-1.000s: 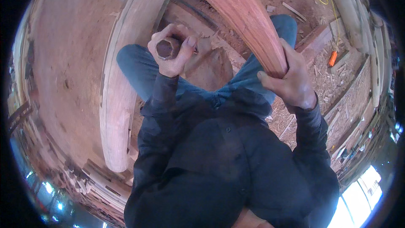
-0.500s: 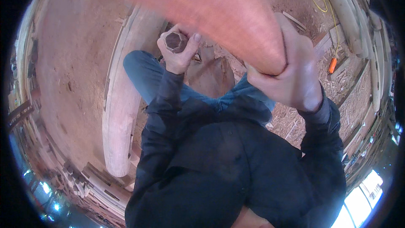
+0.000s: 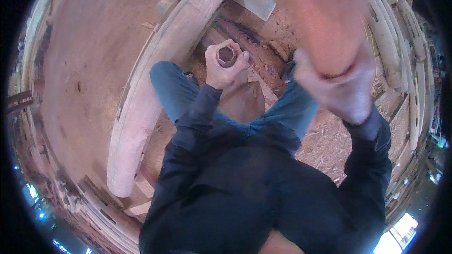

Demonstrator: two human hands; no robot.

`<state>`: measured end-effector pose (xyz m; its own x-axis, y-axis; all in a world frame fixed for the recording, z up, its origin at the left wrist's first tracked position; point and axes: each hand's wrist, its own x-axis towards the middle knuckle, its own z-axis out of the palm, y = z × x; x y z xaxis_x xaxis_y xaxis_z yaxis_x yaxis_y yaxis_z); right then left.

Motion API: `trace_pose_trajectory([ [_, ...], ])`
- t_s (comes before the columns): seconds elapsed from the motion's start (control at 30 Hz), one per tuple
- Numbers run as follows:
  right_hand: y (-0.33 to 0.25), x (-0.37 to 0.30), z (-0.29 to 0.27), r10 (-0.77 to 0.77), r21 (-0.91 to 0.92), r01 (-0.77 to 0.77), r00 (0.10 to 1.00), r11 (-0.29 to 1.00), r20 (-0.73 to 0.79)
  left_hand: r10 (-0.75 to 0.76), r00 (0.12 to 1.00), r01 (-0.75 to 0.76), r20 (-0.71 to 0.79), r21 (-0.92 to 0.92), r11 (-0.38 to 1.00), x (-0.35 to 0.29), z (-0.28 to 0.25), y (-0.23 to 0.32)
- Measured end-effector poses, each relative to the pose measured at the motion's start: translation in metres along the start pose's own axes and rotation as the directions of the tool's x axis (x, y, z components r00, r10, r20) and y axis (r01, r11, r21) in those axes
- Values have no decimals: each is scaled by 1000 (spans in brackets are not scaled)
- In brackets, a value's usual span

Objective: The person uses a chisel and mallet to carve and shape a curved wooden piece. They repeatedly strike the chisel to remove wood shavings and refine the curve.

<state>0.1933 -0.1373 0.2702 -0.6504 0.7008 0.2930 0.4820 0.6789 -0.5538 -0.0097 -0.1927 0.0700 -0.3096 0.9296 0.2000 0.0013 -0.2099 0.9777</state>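
Long pale curved timber (image 3: pixel 155 89) lies on the sawdust floor (image 3: pixel 80 56) at 9 o'clock, running from 12 down to 7. Left hand (image 3: pixel 226 68) just above centre, clenched around a dark hexagonal-ended tool handle (image 3: pixel 226 55), end face turned up to the camera, fingers wrapped tight, thumb on the right side; dark sleeve runs down from the wrist to the torso, elbow bent. Below it the person's knees in blue trousers (image 3: pixel 174 89) with a brown rounded wood block (image 3: pixel 242 103) between them. Right hand (image 3: pixel 346 89) at 2 o'clock, raised close to the camera and blurred, gripping the lower end of a reddish wooden plank (image 3: pixel 325 23) that runs up to 12 o'clock; exact finger closure hard to tell through blur, but it wraps the plank. Stacked curved timbers (image 3: pixel 400 66) at 3 o'clock.
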Motion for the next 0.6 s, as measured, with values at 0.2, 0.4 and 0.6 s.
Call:
trace_pose_trajectory([
  [0.2,21,8,12,106,-301,46,876,953,471,198,980,-195,-21,105,975,-16,-8,-62],
  [0.4,-19,14,-48,284,424,-261,959,867,10,-4,990,-14,138,133,991,10,-3,5],
  [0.6,60,-9,23,-96,-351,143,984,925,148,-16,999,15,38,34,999,3,2,-4],
])
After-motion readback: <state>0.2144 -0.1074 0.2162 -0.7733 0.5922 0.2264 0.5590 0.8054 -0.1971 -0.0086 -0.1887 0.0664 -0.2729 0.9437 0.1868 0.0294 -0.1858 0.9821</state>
